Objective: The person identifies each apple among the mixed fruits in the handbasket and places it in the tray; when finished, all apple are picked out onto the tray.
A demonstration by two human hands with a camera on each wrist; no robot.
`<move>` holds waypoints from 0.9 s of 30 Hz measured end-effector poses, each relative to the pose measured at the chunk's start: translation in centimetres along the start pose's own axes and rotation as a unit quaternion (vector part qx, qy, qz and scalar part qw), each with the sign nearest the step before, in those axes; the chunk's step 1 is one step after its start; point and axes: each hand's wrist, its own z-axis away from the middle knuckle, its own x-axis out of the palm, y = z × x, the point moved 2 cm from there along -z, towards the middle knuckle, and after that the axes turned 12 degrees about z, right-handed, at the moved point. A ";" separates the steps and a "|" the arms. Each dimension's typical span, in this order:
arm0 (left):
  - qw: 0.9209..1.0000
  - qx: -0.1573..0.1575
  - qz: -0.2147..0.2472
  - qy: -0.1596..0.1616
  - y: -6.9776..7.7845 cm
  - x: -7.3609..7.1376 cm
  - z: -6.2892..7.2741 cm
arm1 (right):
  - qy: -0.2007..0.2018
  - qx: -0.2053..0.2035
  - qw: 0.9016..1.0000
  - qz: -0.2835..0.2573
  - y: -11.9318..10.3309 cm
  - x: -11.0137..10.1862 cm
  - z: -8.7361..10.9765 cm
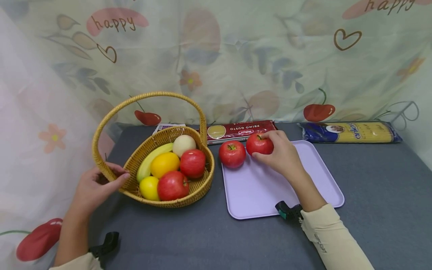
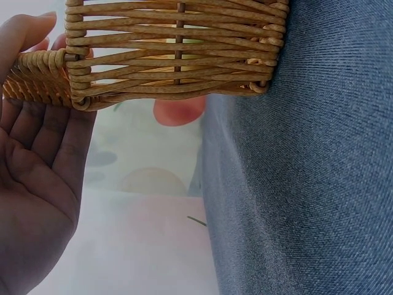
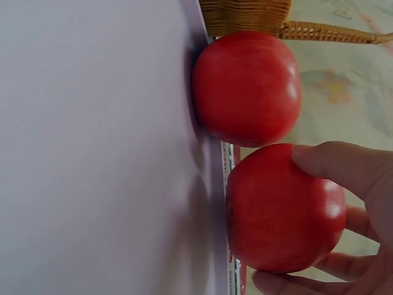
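My right hand (image 1: 281, 155) holds a red apple (image 1: 258, 144) near the far left corner of the lilac tray (image 1: 260, 195). In the right wrist view, thumb and fingers wrap the held apple (image 3: 285, 212), close over the tray surface. A second red apple (image 1: 232, 154) sits beside it at that corner. My left hand (image 1: 96, 187) grips the wicker basket (image 1: 182, 202) where the handle meets the rim. The left wrist view shows the thumb above the woven handle (image 2: 40, 70) and fingers beneath. Inside lie two red apples (image 1: 173, 185), a banana (image 1: 152, 161), and several other fruits.
Behind the tray lies a red pasta packet (image 1: 243, 131). A blue and yellow spaghetti packet (image 1: 352, 132) lies at the back right. The dark grey cloth (image 1: 189, 240) covers the table, and a printed curtain (image 1: 229, 56) hangs behind it.
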 end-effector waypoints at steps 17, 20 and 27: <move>1.000 0.003 -0.004 -0.001 0.1 0.0 -0.1 | -0.016 -0.039 0.999 0.034 0.6 0.7 -0.2; 1.000 0.003 -0.001 -0.001 0.1 0.1 0.0 | -0.023 -0.058 0.997 0.039 0.7 0.5 -0.3; 1.000 0.002 0.005 0.001 0.2 0.1 0.0 | -0.044 -0.063 0.995 0.065 0.4 0.2 -0.2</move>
